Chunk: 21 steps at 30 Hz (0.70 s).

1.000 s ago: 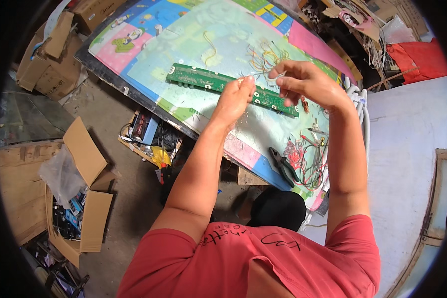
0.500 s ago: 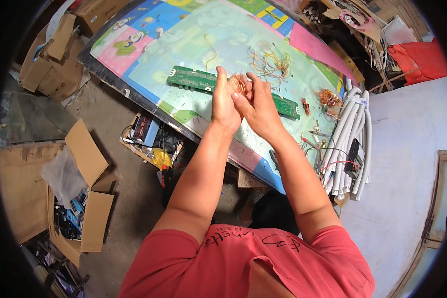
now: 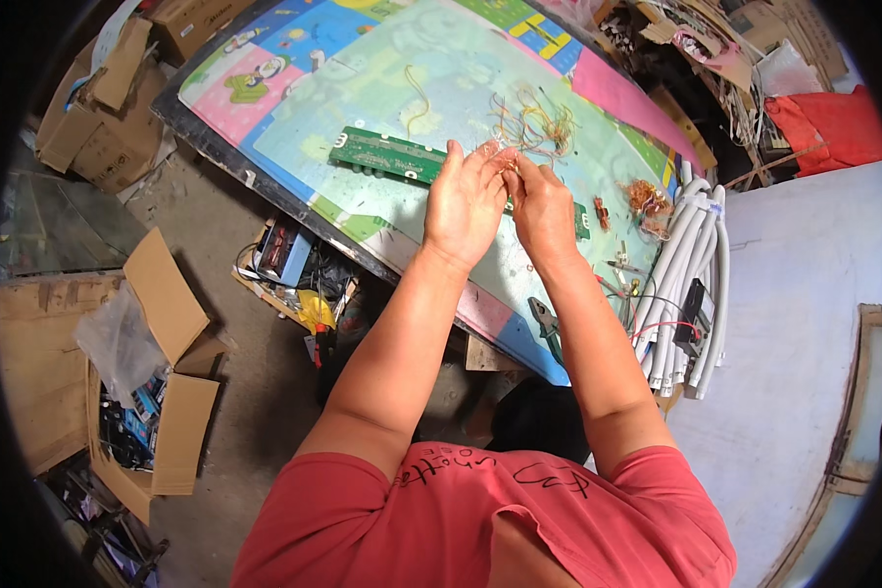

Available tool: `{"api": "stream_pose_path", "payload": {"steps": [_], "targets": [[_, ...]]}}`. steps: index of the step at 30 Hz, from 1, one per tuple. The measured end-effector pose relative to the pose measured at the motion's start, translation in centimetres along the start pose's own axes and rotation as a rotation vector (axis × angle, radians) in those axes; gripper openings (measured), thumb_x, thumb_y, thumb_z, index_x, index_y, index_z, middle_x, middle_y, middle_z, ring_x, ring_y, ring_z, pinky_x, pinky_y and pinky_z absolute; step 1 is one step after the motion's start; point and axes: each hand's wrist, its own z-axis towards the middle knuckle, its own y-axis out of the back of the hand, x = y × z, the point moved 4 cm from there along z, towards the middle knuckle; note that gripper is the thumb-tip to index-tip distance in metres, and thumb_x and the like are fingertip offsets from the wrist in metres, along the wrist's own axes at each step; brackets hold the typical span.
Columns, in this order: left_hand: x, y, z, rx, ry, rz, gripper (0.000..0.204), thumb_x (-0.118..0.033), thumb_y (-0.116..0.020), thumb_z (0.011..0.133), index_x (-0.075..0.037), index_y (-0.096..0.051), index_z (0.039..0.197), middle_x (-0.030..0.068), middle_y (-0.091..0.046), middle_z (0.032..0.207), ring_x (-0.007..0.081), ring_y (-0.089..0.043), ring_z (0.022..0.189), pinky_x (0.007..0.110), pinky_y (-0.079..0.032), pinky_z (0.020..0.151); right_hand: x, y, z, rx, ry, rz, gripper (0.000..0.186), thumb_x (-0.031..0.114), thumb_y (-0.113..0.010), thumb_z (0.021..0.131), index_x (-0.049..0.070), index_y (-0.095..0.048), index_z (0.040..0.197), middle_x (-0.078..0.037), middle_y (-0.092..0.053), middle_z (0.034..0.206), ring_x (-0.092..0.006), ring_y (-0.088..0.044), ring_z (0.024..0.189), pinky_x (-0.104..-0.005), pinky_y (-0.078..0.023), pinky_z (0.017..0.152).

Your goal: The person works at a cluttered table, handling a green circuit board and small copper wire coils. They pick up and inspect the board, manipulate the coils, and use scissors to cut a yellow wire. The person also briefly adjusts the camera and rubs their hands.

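My left hand (image 3: 464, 208) is above the table, palm turned up and fingers stretched out. Beside it, my right hand (image 3: 544, 211) is closed in a pinch at the left fingertips. Thin copper wire (image 3: 506, 165) shows between the two hands, and the right fingers grip it; its far part is hard to make out. Below the hands lies a long green circuit board (image 3: 382, 155), its middle hidden by them. Pliers (image 3: 547, 328) with dark handles rest at the near table edge, next to my right forearm.
Loose yellow and orange wires (image 3: 539, 122) lie beyond the hands. A copper wire tangle (image 3: 647, 196) and a small copper coil (image 3: 601, 213) sit to the right, near white tubes (image 3: 691, 274) and a black device (image 3: 694, 312). An open carton (image 3: 186, 431) stands on the floor at left.
My right hand has shifted right and turned into a pinch on the copper wire, which earlier lay bunched between both hands. The pliers, mostly hidden before, now show.
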Motion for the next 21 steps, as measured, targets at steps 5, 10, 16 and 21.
{"api": "stream_pose_path", "payload": {"steps": [5, 10, 16, 21], "targets": [[0.0, 0.4, 0.0, -0.044, 0.006, -0.002, 0.064, -0.049, -0.037, 0.097, 0.008, -0.039, 0.127, 0.0187, -0.046, 0.123, 0.0274, -0.043, 0.117, 0.037, -0.032, 0.106, 0.0, 0.2, -0.2, 0.009, -0.001, 0.055, 0.022, 0.018, -0.062, 0.087, 0.008, -0.062, 0.106, -0.017, -0.060, 0.083, -0.0383, -0.062, 0.067, -0.0445, -0.050, 0.058], [-0.1, 0.1, -0.1, 0.014, 0.001, 0.034, 0.065, -0.049, -0.038, 0.097, 0.008, -0.038, 0.128, 0.0182, -0.046, 0.122, 0.0268, -0.043, 0.117, 0.036, -0.031, 0.107, 0.7, 0.3, 0.0, 0.060, -0.032, 0.178, 0.024, 0.016, -0.063, 0.086, 0.006, -0.060, 0.107, -0.016, -0.061, 0.085, -0.0384, -0.062, 0.072, -0.0442, -0.051, 0.061], [-0.2, -0.1, -0.4, -0.086, 0.164, 0.180, 0.070, -0.049, -0.038, 0.097, 0.011, -0.033, 0.133, 0.0266, -0.035, 0.138, 0.0287, -0.032, 0.133, 0.041, -0.029, 0.110, -1.4, -0.5, 0.6, 0.040, 0.101, 0.079, 0.011, 0.011, -0.063, 0.083, 0.003, -0.060, 0.089, -0.019, -0.060, 0.082, -0.0392, -0.060, 0.071, -0.0445, -0.049, 0.062], [-5.8, 0.3, -1.5, -0.264, -0.053, 0.593, 0.062, -0.046, -0.038, 0.098, 0.011, -0.046, 0.122, 0.0300, -0.056, 0.116, 0.0343, -0.060, 0.105, 0.042, -0.050, 0.092, -4.0, 1.9, 2.9, 0.038, 0.015, 0.120, 0.012, 0.011, -0.064, 0.086, -0.002, -0.063, 0.086, -0.018, -0.060, 0.071, -0.0311, -0.056, 0.060, -0.0364, -0.046, 0.059]]}}
